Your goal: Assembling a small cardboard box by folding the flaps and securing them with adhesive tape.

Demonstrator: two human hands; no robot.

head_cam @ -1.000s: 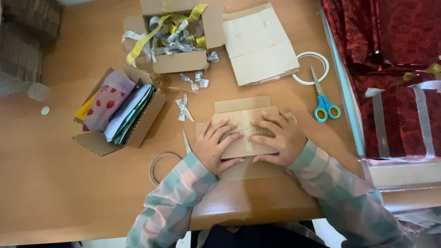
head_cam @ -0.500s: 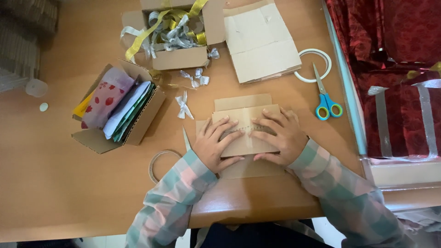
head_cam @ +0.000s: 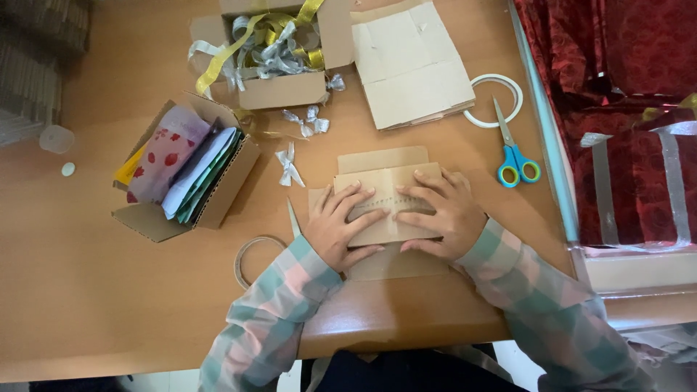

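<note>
Hands first: left hand [head_cam: 337, 226] and right hand [head_cam: 443, 212] lie flat, fingers spread, pressing a small folded cardboard box [head_cam: 386, 197] at the near middle of the table [head_cam: 87, 290]; neither grip closes around anything. A tape ring [head_cam: 255, 258] lies just beside the left sleeve. Further out, a small silver bow [head_cam: 289, 165] lies left of the box and blue-handled scissors [head_cam: 512, 154] right of it, with a white tape roll [head_cam: 495, 100] beyond. An open carton of coloured papers [head_cam: 185, 178] sits left. Farthest are a flattened cardboard sheet [head_cam: 410, 62] and a box of ribbons [head_cam: 274, 54]. Risk, as judged: uneven pressure could let the flaps spring open or crease crooked.
</note>
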